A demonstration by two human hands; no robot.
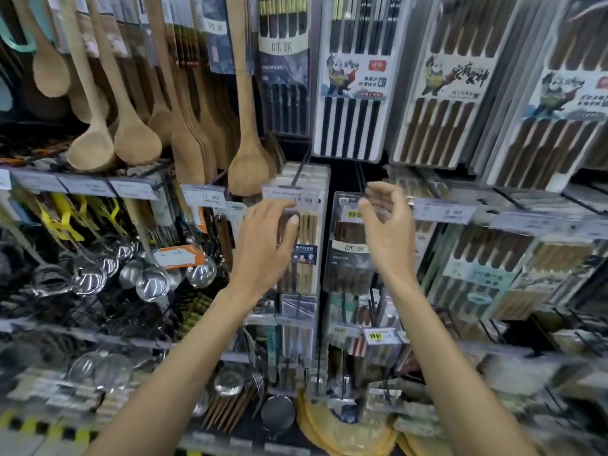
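Where your left hand rests: pale chopstick pack, fingers relaxed
Your right hand: loose, empty, beside dark pack

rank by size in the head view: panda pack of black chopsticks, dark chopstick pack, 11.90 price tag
Largest to smallest:
1. panda pack of black chopsticks
2. dark chopstick pack
3. 11.90 price tag, clearly smallest

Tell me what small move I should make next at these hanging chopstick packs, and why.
Probably slide the light wooden chopstick pack forward along its hook with the left hand: its thumb lies on the pack's front, though whether the fingers hold it isn't clear. The right hand hangs open near the dark chopstick pack.
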